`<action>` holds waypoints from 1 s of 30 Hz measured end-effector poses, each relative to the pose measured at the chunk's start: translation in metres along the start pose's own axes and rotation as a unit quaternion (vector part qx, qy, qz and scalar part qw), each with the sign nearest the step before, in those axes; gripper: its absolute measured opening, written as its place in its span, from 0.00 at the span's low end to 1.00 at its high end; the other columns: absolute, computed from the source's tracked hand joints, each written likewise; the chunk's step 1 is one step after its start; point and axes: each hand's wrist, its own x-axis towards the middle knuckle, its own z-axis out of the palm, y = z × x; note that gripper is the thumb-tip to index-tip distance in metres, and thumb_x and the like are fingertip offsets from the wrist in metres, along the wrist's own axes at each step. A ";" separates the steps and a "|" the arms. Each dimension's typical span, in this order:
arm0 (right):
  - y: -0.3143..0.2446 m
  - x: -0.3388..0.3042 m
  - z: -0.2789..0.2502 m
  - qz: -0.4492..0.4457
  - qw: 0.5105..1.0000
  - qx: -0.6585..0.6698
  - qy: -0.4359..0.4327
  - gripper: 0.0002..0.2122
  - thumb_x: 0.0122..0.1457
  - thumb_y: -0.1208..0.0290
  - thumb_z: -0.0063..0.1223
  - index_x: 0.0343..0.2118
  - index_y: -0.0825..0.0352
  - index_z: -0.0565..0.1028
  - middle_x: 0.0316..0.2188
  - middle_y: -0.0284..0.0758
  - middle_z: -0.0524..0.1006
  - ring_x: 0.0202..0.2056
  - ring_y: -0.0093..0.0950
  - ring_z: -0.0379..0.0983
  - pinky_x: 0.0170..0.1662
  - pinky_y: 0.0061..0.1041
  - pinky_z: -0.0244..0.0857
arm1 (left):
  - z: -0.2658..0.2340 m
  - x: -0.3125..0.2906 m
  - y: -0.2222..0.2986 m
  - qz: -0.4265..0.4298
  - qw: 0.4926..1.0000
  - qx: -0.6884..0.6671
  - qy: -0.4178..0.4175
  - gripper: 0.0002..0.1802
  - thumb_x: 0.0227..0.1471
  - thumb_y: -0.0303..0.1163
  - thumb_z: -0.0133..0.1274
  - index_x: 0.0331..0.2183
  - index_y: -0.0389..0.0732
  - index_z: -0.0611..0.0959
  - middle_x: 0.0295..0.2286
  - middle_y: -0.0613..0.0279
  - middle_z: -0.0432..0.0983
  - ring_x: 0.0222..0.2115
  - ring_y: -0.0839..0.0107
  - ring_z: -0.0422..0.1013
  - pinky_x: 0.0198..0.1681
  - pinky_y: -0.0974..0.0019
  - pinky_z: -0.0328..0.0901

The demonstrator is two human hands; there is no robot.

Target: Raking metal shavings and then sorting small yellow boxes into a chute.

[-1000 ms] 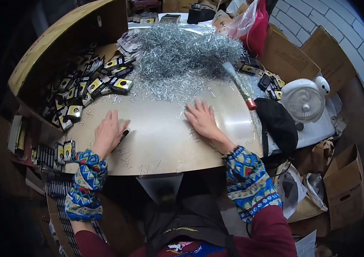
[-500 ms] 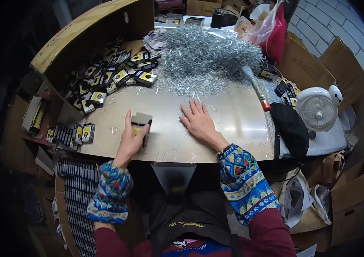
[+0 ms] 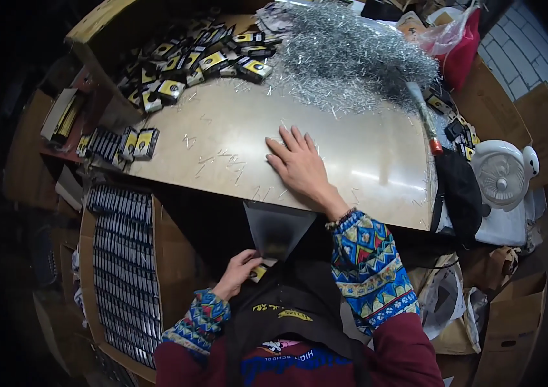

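Observation:
Below the table's front edge, my left hand (image 3: 235, 275) is closed on a small black and yellow box (image 3: 258, 273). The box is at the lower end of a grey chute (image 3: 280, 226) that narrows downward from the table edge; its opening is partly hidden by my fingers. My right hand (image 3: 301, 164) lies flat on the metal-topped table (image 3: 364, 148), fingers spread, holding nothing. A few thin silvery metal pieces lie near it. Farther back rises a big tangled heap of silvery pieces (image 3: 351, 55), too fine to name exactly.
A pile of small black and yellow boxes (image 3: 213, 62) lies back left; a few boxes (image 3: 147, 143) stand at the left edge. Below, a carton (image 3: 160, 258) holds packed rows. At right are a white fan (image 3: 501, 177), black cloth (image 3: 459, 193) and an orange-ended clear tube (image 3: 425, 119).
My left hand has carried the box from above the table down to the chute's lower end. My right hand stays flat on the table. The view has tilted downward.

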 end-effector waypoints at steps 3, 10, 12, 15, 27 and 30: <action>-0.035 -0.027 0.004 -0.004 0.999 -0.007 0.031 0.18 0.63 0.59 0.44 0.54 0.58 0.70 0.59 0.47 0.63 0.61 0.46 0.56 0.63 0.44 0.49 | 0.019 0.002 -0.005 -0.008 0.993 -0.110 -0.032 0.10 0.54 0.27 0.54 0.40 0.39 0.77 0.32 0.69 0.75 0.32 0.81 0.70 0.32 0.77 0.64; -0.094 -0.088 -0.021 0.007 0.999 0.017 -0.039 0.22 0.63 0.61 0.46 0.57 0.65 0.66 0.59 0.56 0.59 0.61 0.56 0.52 0.61 0.51 0.49 | 0.030 -0.010 -0.005 -0.030 0.981 -0.192 0.006 0.11 0.51 0.22 0.52 0.39 0.39 0.77 0.31 0.67 0.75 0.29 0.79 0.70 0.32 0.76 0.66; -0.100 -0.092 -0.048 -0.010 0.997 0.014 -0.070 0.21 0.62 0.65 0.48 0.57 0.65 0.66 0.58 0.54 0.61 0.59 0.52 0.56 0.60 0.46 0.54 | 0.028 -0.013 -0.006 -0.043 0.980 -0.193 0.012 0.12 0.51 0.22 0.52 0.40 0.39 0.76 0.32 0.66 0.75 0.30 0.78 0.71 0.32 0.76 0.67; -0.090 -0.099 -0.069 0.087 0.955 0.278 -0.051 0.15 0.58 0.79 0.49 0.49 0.67 0.73 0.49 0.47 0.72 0.45 0.40 0.74 0.47 0.28 0.68 | 0.035 -0.017 -0.002 0.004 0.975 -0.224 0.001 0.13 0.52 0.27 0.53 0.42 0.38 0.75 0.34 0.67 0.75 0.32 0.80 0.69 0.35 0.77 0.64; -0.102 -0.167 0.004 -0.069 0.966 0.175 -0.180 0.17 0.47 0.77 0.53 0.43 0.70 0.73 0.39 0.40 0.73 0.39 0.37 0.70 0.40 0.32 0.66 | 0.049 -0.024 -0.020 0.179 0.957 0.191 0.127 0.43 0.44 0.30 0.63 0.55 0.38 0.56 0.47 0.42 0.68 0.49 0.49 0.68 0.50 0.57 0.63; -0.094 -0.162 0.003 -0.072 0.976 0.164 -0.124 0.14 0.48 0.75 0.54 0.41 0.68 0.75 0.38 0.38 0.74 0.37 0.35 0.70 0.37 0.30 0.64 | 0.046 -0.025 -0.029 0.179 0.948 0.225 0.138 0.42 0.43 0.31 0.64 0.55 0.37 0.57 0.47 0.41 0.68 0.49 0.47 0.67 0.50 0.56 0.63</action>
